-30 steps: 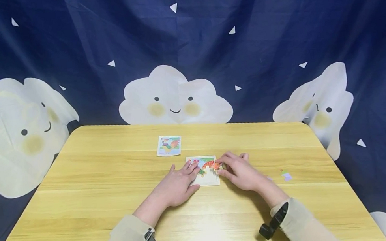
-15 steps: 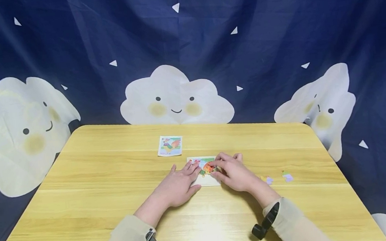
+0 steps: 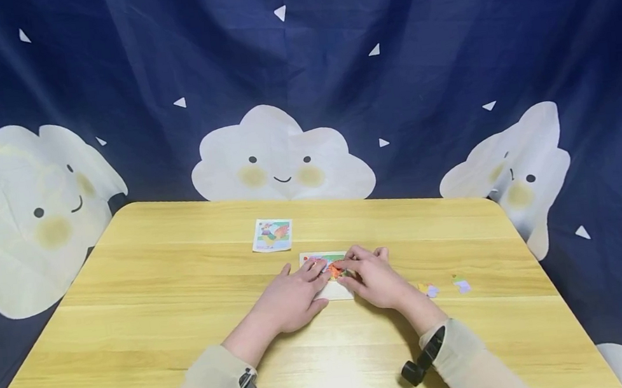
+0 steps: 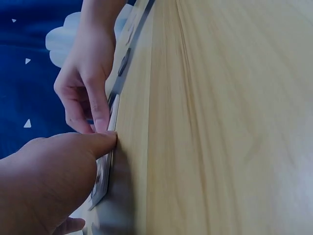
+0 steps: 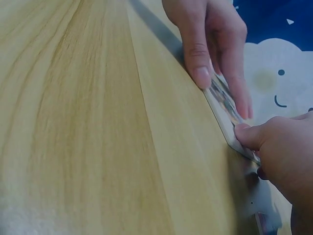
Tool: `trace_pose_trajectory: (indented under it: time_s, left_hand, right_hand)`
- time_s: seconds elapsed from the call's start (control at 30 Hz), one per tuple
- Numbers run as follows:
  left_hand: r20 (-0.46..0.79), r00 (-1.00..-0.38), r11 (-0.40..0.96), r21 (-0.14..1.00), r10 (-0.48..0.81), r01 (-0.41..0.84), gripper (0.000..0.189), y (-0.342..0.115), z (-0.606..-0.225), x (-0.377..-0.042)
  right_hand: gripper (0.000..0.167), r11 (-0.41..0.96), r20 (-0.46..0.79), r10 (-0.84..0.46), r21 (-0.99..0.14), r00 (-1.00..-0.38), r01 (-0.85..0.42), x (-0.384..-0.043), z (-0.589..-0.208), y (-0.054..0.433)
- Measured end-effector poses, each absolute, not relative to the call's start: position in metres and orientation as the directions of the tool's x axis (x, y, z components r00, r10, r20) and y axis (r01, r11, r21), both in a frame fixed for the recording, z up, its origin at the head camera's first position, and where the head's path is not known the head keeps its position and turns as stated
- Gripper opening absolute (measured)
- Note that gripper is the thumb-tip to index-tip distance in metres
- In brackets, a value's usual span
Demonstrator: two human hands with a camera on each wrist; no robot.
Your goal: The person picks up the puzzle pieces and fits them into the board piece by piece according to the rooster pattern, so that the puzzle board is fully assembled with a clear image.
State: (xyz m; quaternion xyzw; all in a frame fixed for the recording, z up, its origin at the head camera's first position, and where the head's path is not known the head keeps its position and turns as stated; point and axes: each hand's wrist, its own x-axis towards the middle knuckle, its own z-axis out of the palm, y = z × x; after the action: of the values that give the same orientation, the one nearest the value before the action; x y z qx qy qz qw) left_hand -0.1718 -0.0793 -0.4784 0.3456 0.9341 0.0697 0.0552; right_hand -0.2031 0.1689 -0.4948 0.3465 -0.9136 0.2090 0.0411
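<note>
A small puzzle board (image 3: 335, 292) lies mid-table, its upper part filled with a colourful picture and its near strip white. My left hand (image 3: 294, 299) rests flat on the board's left side, fingers straight over the picture and thumb at the near edge. From the right, my right hand (image 3: 376, 281) pinches an orange-red puzzle piece (image 3: 334, 271) between thumb and fingers, down at the picture; the fingers partly cover it. In the right wrist view, the right thumb (image 5: 248, 136) is at the rim of the board (image 5: 222, 117), close to the left fingers.
A picture card (image 3: 272, 235) showing a colourful bird lies behind the board to the left. On the right are loose puzzle pieces, a yellow-and-lilac one (image 3: 429, 290) near the right wrist and a green-and-lilac one (image 3: 462, 283) farther out. A dark blue cloud-print curtain (image 3: 328, 45) hangs behind the table.
My right hand has brought the orange-red piece leftward from the board's right edge onto the picture. The left hand has shifted slightly right, its fingers now closer to the right hand's.
</note>
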Motion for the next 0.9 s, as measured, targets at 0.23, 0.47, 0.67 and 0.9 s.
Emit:
trace_pose_trajectory:
  time_s: [0.23,0.47,0.67,0.9]
  left_hand:
    - [-0.061,-0.757,0.752,0.191,0.651,0.631,0.063,-0.074,-0.4799,-0.1738]
    - [-0.078,-0.759,0.757,0.188,0.647,0.626,0.063,-0.0699,-0.4816,-0.175]
    - [-0.074,-0.76,0.758,0.178,0.646,0.627,0.062,-0.0688,-0.482,-0.1745]
    - [-0.075,-0.761,0.757,0.198,0.645,0.622,0.061,-0.0685,-0.4802,-0.1742]
  right_hand:
    - [0.037,0.674,0.23,-0.612,-0.348,-0.757,-0.651,-0.2045,-0.4987,0.167]
    - [0.036,0.702,0.246,-0.566,-0.356,-0.787,-0.617,-0.2031,-0.4988,0.1724]
    - [0.035,0.704,0.256,-0.547,-0.375,-0.797,-0.603,-0.2031,-0.4989,0.1731]
    - [0.03,0.722,0.203,-0.472,-0.471,-0.858,-0.508,-0.2063,-0.4972,0.1695]
